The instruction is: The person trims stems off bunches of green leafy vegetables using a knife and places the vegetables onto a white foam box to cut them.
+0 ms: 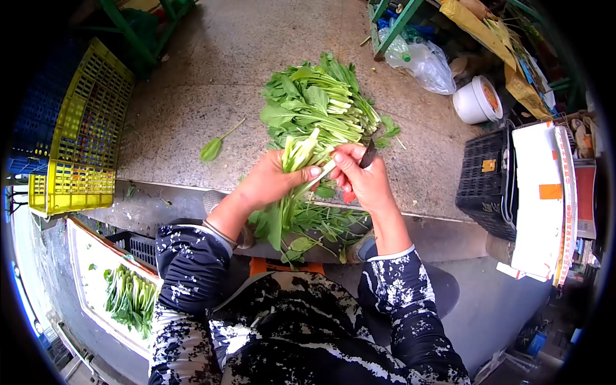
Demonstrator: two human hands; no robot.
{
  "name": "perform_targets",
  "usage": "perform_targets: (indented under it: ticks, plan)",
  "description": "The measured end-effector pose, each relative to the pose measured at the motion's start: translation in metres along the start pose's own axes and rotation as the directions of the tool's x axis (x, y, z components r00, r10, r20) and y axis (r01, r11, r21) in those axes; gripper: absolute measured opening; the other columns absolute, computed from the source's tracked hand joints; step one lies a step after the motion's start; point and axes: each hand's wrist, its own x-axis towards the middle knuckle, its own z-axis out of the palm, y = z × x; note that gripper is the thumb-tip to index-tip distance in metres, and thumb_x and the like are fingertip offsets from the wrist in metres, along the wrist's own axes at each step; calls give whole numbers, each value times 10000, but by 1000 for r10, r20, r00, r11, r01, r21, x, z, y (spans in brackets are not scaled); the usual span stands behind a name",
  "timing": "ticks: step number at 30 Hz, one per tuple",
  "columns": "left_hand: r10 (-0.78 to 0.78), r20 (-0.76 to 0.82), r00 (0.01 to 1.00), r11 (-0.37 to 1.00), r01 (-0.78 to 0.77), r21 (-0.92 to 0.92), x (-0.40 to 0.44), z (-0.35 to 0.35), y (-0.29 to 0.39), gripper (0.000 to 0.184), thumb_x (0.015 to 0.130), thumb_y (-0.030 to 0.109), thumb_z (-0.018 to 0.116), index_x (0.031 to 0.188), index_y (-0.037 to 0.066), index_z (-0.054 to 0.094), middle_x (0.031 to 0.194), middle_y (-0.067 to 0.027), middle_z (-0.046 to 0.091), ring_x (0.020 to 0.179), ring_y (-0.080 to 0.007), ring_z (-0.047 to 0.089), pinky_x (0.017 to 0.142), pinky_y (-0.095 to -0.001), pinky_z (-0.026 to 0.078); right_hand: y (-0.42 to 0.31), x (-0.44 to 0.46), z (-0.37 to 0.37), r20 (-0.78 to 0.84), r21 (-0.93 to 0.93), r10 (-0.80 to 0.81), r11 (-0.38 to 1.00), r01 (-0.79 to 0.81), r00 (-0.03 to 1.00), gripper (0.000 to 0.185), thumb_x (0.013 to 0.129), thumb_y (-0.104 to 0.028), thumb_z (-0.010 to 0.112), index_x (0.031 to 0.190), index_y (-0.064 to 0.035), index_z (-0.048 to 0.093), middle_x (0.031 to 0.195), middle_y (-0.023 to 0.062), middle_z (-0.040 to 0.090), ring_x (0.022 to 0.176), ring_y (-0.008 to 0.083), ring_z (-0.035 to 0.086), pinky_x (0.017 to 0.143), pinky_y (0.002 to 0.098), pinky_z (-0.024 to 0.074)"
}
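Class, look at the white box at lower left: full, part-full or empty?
Part-full: greens lie inside the white box, with bare white surface showing beside them.

Blk/wht splotchy top (289, 321), matching slvs (401, 289) w/ pale cuff edges (393, 255)

The single view looks forward and steeply down from the wearer's head, close above the torso (289, 314), across the near edge of the stone step (183, 106).

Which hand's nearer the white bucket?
Right. The right hand is below and left of the white bucket in the image; the left hand is farther left, holding greens.
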Motion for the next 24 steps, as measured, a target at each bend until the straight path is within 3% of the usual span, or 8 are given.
perform_targets:
  ticks: [1, 2, 4, 5, 12, 16, 19, 24]
  plan:
    - [-43, 16, 999, 998, 44, -39, 0, -2, -1, 228, 822, 165, 639, 1008, 35, 612, 813, -19, 629, 711, -104, 572, 636, -255, 487, -1, -2, -1, 5, 23, 51, 998, -51, 999, 378, 882, -312, 552, 1069, 17, 552, 639, -1, 538, 509, 37, 450, 448, 164, 355]
    - [-43, 16, 999, 998, 43, -41, 0, -1, -1, 228, 822, 165, 639, 1008, 35, 612, 813, -19, 629, 711, -104, 572, 636, -255, 487, -2, -3, -4, 5, 22, 52, 998, -52, 999, 378, 882, -312, 552, 1069, 17, 552, 639, -1, 538, 509, 37, 450, 448, 164, 355]
    - [-103, -10, 995, 970, 98, -222, 0, -1, 1, 243, 829, 167, 630, 1024, 25, 597, 813, -26, 622, 699, -107, 566, 603, -262, 491, -3, -9, -7, 83, 206, 169, 961, -183, 982, 500, 915, -406, 451, 1190, 11, 475, 648, -24, 478, 500, 37, 378, 435, 165, 321]
    - [-74, -4, 997, 970, 72, -231, 0, -2, 1, 254, 829, 176, 630, 1024, 19, 589, 830, -31, 617, 699, -109, 563, 579, -264, 495, -2, -13, -3, 104, 202, 195, 956, -213, 975, 529, 932, -419, 396, 1249, 4, 416, 669, -32, 434, 515, 36, 335, 435, 164, 294]
    - [-85, 0, 996, 982, 84, -168, 0, -2, -1, 237, 831, 169, 628, 1010, 18, 594, 852, -27, 616, 717, -109, 564, 562, -255, 497, 3, -19, 8, 120, 279, 81, 954, -111, 990, 387, 932, -247, 460, 1229, 1, 464, 673, -43, 420, 533, 39, 347, 457, 161, 290]
    - [-111, 10, 994, 978, 112, -174, -1, -3, 1, 246, 816, 192, 648, 991, 29, 587, 778, -51, 613, 623, -109, 553, 517, -233, 463, 12, -17, -4, 187, 333, 72, 934, -132, 980, 333, 931, -219, 467, 1176, 0, 520, 633, -55, 393, 513, 32, 329, 440, 161, 270]
    - [-149, 14, 989, 979, 149, -140, -1, -4, -3, 230, 813, 186, 652, 972, 29, 596, 762, -41, 608, 603, -107, 548, 498, -231, 457, 27, -14, -12, 49, 235, 138, 961, -146, 989, 322, 926, -206, 480, 1162, 5, 538, 598, -72, 346, 489, 23, 295, 418, 170, 242]
    - [-213, -73, 974, 977, 214, 6, -1, -2, -8, 199, 799, 181, 670, 914, 26, 621, 730, -13, 600, 580, -92, 537, 490, -222, 453, 21, -20, 7, 44, 148, 57, 987, -63, 997, 411, 913, -239, 512, 1239, 8, 472, 618, -85, 344, 532, 15, 303, 446, 172, 241]
